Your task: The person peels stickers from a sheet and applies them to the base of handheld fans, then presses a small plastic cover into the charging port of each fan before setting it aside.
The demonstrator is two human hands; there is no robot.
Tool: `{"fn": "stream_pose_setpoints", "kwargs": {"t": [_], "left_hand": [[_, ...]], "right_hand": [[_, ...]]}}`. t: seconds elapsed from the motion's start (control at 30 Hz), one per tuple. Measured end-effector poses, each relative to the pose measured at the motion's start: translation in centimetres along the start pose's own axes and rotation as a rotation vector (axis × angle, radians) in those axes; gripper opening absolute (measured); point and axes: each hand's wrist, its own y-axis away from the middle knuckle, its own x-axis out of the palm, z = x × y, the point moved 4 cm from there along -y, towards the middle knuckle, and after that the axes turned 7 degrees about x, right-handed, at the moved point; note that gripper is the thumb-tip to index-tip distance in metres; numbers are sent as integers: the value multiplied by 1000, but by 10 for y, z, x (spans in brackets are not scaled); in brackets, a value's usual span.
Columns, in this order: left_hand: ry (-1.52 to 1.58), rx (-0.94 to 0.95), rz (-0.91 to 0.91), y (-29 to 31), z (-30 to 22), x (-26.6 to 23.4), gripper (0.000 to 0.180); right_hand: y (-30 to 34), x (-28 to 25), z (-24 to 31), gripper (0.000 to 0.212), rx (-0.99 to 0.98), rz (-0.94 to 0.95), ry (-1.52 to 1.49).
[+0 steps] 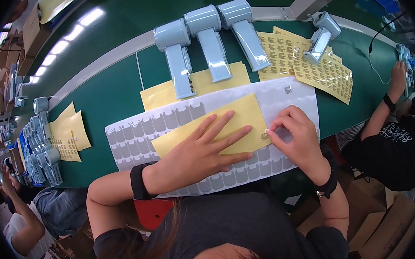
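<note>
My left hand (201,146) lies flat with fingers spread on a yellow sticker sheet (245,114), pressing it down. At that sheet's right end my right hand (295,137) pinches thumb and forefinger together beside a small dark-printed sticker (264,136); whether a sticker is between the fingertips is too small to tell. Beneath the yellow sheet is a large white sheet (299,99) with rows of grey rounded labels (156,122). A small printed sticker (288,89) sits on its bare upper right part. Both wrists wear black bands.
Three pale blue handheld devices (208,40) stand beyond the white sheet, another (322,38) on printed yellow sheets (328,77) at right. Several more devices (40,149) are clustered at left near yellow sheets (71,130). Co-workers sit on both sides; one's arm (386,103) reaches in at right.
</note>
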Motion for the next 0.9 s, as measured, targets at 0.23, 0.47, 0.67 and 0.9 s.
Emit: {"fn": "stream_pose_setpoints", "kwargs": {"t": [0.23, 0.47, 0.67, 0.9], "left_hand": [[4, 1, -8, 1, 2, 2, 63], [23, 9, -30, 2, 2, -1, 61], [5, 10, -47, 3, 2, 3, 59], [-34, 16, -53, 4, 0, 7, 59]], "right_hand": [[5, -30, 14, 13, 61, 445, -416], [-56, -65, 15, 10, 227, 164, -498], [-131, -34, 36, 16, 42, 65, -175], [-144, 4, 34, 20, 86, 161, -141]]}}
